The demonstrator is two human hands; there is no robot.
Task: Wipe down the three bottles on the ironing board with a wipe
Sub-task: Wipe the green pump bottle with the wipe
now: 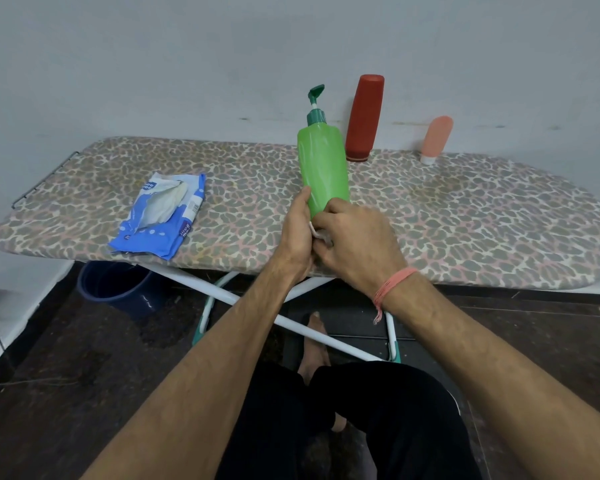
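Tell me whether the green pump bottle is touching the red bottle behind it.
Cannot tell. In the head view the green pump bottle overlaps the red bottle by its lower left edge, hiding any gap or contact.

Far wall (187, 57): plain pale, scuffed low. Floor (66, 341): dark, speckled. Dark blue bucket (118, 285) on the floor at left, near the white crossed legs (201, 282).

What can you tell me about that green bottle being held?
The green bottle looks like glossy plastic, with a darker green pump top and a white stem. It stands roughly upright over the ironing board. The left hand and right hand grip its bottom; a white wipe peeks out between them.
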